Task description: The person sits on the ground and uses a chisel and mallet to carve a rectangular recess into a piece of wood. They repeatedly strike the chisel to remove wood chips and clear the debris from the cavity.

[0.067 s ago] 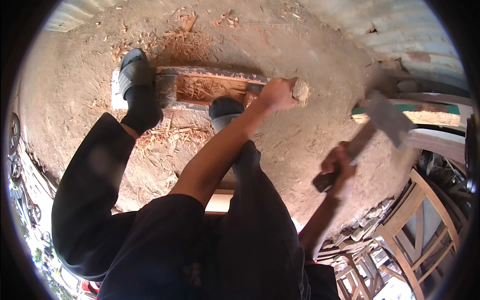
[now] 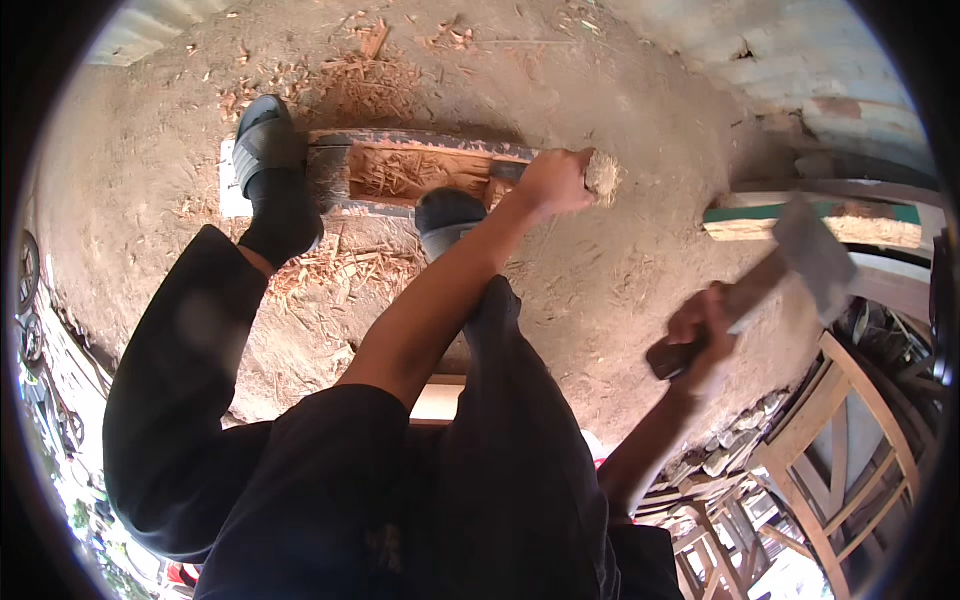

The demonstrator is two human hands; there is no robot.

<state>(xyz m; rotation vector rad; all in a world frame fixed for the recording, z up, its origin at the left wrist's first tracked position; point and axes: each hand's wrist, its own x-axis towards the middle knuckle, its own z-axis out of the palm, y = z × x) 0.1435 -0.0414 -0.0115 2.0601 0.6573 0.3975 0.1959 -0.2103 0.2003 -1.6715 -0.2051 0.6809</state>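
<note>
On the ground lies a long wooden beam [image 2: 420,140] with dark, worn faces and a hollow in its upper side, littered with chips. My left hand [image 2: 556,183] is closed at the beam's right end around a tool. Only its frayed, straw-coloured end [image 2: 603,178] pokes out of the fist; the rest is hidden. Off to the right, my right hand [image 2: 703,328] grips the brown handle of a mallet [image 2: 816,256]. The mallet's grey, block-shaped head is raised away from the beam and blurred by motion.
My sandalled left foot [image 2: 268,155] is on the beam's left end, the right foot [image 2: 450,218] against its near side. Wood chips [image 2: 340,268] scatter the dirt floor. Planks [image 2: 860,225] lie at right, below corrugated metal sheets [image 2: 800,60]. Wooden chair frames [image 2: 850,430] stand at lower right.
My right hand and the mallet have swung a little to the right, away from the beam. The left hand, the beam and my feet have stayed nearly in place.
</note>
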